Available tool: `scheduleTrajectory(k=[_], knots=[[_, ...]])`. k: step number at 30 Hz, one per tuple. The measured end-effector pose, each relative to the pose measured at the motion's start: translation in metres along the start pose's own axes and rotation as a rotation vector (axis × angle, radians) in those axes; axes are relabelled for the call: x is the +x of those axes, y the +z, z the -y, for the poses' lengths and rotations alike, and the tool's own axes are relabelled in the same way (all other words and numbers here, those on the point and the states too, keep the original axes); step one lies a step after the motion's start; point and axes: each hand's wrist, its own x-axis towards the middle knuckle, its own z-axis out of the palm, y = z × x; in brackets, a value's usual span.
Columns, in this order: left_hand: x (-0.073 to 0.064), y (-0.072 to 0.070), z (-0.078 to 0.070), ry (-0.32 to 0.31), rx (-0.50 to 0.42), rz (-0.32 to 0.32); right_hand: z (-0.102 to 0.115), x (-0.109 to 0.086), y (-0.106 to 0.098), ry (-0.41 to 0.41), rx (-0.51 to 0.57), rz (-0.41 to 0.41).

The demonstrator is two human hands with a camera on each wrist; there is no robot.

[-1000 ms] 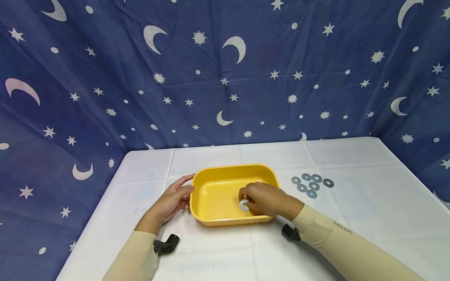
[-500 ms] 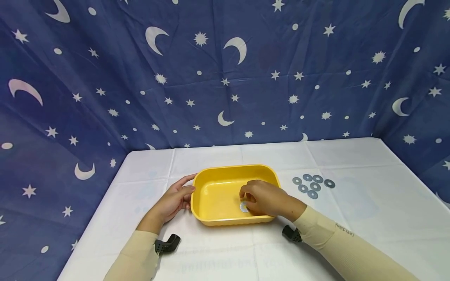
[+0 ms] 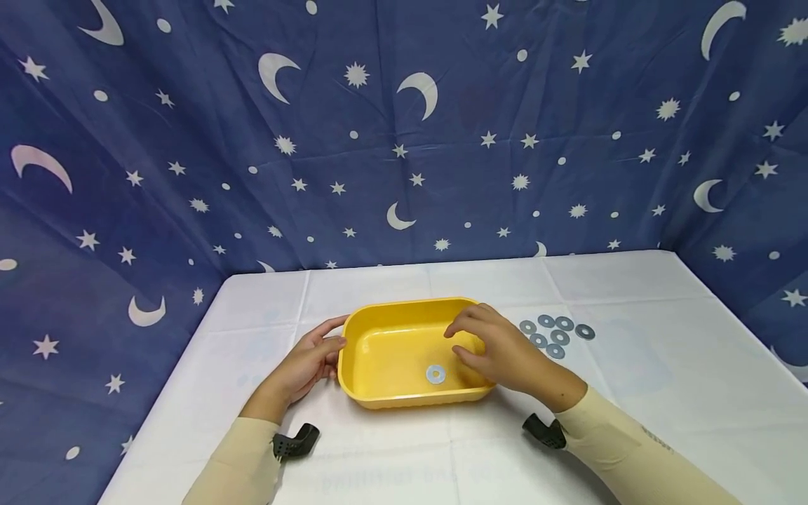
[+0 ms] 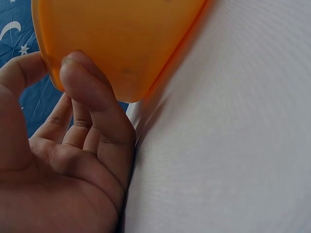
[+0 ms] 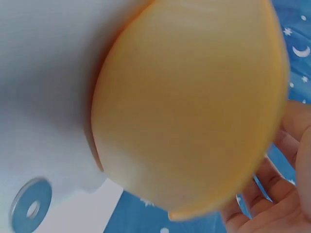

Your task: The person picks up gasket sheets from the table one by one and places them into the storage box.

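Observation:
A yellow tray (image 3: 391, 354) stands on the white-covered table in the head view. A single metal washer (image 3: 435, 374) lies flat on its floor. My left hand (image 3: 299, 372) holds the tray's left end, the thumb at the rim and the fingers round the corner; the left wrist view shows this hand (image 4: 82, 131) against the tray wall. Over the tray's right end hovers my right hand (image 3: 505, 351), thumb and fingers spread apart with nothing between them. The right wrist view has the tray's outer wall (image 5: 189, 107) in front, hiding the tray's inside.
Several metal washers (image 3: 559, 338) lie in a loose group on the table right of the tray. One washer (image 5: 31, 206) shows in the right wrist view. A blue curtain (image 3: 341, 140) with moons and stars hangs behind the white tablecloth (image 3: 391, 449).
My right hand has let go of the washer, which now lies on the tray floor. The hand has lifted and moved right. My left hand stays at the tray's left end.

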Motion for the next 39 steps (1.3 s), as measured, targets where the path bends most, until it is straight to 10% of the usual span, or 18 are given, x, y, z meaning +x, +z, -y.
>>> scheduleTrajectory(k=[22,39], knots=[[0.000,0.000,0.002,0.000,-0.022,0.005,-0.043,-0.049,-0.036,0.108,0.027,-0.054],[0.000,0.001,0.000,0.014,-0.033,0.011,-0.055,-0.054,-0.037,0.281,0.126,0.130]])
